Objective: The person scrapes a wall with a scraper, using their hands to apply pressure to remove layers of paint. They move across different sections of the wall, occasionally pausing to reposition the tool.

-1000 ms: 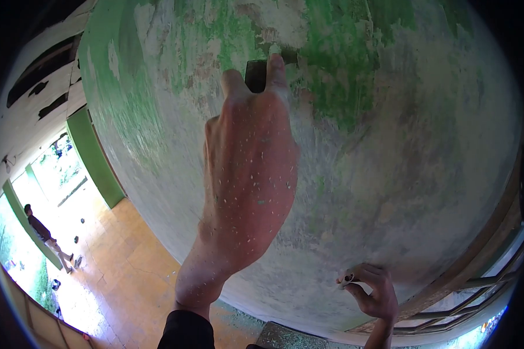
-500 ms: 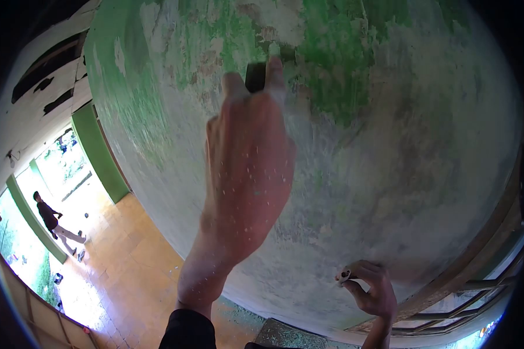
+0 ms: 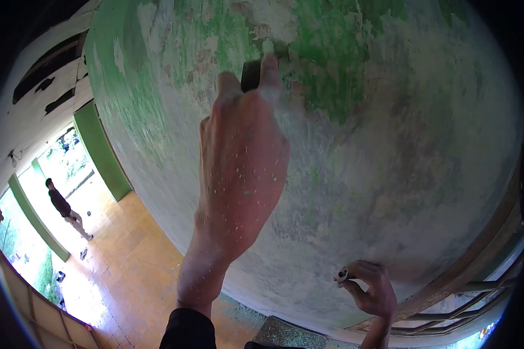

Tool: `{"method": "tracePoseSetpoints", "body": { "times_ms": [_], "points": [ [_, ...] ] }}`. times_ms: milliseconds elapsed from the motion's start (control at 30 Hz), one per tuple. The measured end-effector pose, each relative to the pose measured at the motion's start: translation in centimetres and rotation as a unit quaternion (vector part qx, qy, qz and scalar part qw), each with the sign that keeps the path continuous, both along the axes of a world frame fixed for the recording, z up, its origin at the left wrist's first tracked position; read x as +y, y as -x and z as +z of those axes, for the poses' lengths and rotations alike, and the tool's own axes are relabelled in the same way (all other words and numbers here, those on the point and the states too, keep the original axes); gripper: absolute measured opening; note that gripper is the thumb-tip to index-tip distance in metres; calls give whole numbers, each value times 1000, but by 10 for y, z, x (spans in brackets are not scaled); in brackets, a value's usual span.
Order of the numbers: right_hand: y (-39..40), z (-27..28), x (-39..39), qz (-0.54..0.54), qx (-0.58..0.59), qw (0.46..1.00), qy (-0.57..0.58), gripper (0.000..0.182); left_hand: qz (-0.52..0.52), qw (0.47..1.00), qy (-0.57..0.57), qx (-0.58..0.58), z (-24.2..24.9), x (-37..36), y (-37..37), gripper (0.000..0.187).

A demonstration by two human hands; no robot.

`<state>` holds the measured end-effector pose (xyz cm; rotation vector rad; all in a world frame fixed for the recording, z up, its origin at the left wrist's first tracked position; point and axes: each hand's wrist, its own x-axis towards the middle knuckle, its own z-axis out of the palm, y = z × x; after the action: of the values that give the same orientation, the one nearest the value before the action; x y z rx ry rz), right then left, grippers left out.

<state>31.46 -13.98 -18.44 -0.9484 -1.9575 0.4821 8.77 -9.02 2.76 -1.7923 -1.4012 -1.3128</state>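
Head view, seen from my distant post. My left hand [image 3: 244,168] extended upward, its back toward the camera and dusted with pale flakes, in front of a wall [image 3: 419,128] with patchy green paint and bare grey areas. Its fingers gripped a dark flat tool [image 3: 251,75], which showed between two raised fingers near the upper part of the wall; I could not tell how the thumb, hidden behind the hand, was placed. A black sleeve [image 3: 187,331] covered the forearm below the wrist.

At lower right, my right hand [image 3: 375,292] pinched a small pale object [image 3: 340,277] between thumb and fingers, close to the wall; its exact kind was too small for me to tell. A barred frame [image 3: 434,316] lay to the right of that hand. Bottom centre, a flake-strewn board [image 3: 288,334] showed its upper part. At left, a person [image 3: 59,200] stood upright beyond a tan floor [image 3: 128,244], near a green pillar [image 3: 101,154].
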Motion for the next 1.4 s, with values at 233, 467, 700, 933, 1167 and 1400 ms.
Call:
{"method": "tracePoseSetpoints", "body": {
  "times_ms": [233,467,700,933,1167,1400],
  "points": [
    [1,3,1,-6,-9,1000,2,13,13,998,-54,34,20,6,1,52],
    [1,5,1,-3,-12,1000,3,15,8,1000,23,16,11,-4,2,51],
    [-1,0,0,-3,-7,1000,4,14,-17,1000,-14,7,8,1,3,51],
    [2,-5,0,4,34,998,52,11,-177,982,-62,20,-14,23,35,50],
    [27,-53,-16,-102,133,983,79,14,-431,564,395,-583,-235,-39,67,10],
    [136,-128,-54,-82,216,934,272,28,-451,290,349,-768,-382,-89,91,27]
  ]
}}
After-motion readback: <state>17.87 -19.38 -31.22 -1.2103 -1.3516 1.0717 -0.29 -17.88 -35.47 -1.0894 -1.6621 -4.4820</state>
